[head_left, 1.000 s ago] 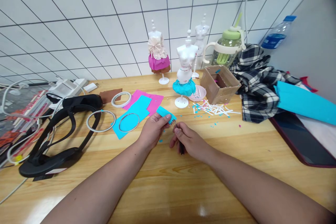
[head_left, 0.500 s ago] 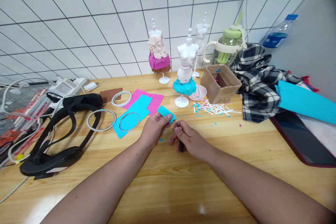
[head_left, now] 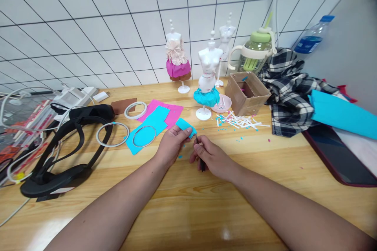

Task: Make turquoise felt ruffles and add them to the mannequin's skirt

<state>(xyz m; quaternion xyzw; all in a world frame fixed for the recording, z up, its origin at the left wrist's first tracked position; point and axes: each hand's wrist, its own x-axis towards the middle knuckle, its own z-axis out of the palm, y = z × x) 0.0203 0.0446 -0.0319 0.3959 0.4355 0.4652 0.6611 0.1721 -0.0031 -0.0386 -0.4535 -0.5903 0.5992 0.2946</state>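
In the head view, very little has changed over the last second: both hands keep nearly the same place above the surface (head_left: pixel 206 211), and only the tool's tip has shifted slightly at the edge of the work. The left hand (head_left: pixel 173 145) pinches a small blue piece (head_left: pixel 184 124) between thumb and fingers, its free end pointing towards the right hand (head_left: pixel 210 155). That hand is closed around a dark-handled tool (head_left: pixel 202 164), probably small scissors, with the metal tip at the piece's notched edge; whether the blades are apart or together is too small to tell.

The row of notches suggests cutting along this edge is under way, and so small a shift suggests fine, slow work rather than a new step. Blue scraps (head_left: pixel 180 157) lie just below the left hand. The larger blue sheet (head_left: pixel 156 118) to the left, partly over the pink sheets (head_left: pixel 176 113), and the dress form (head_left: pixel 209 57) with its puffed blue skirt (head_left: pixel 206 97) stay where they were.
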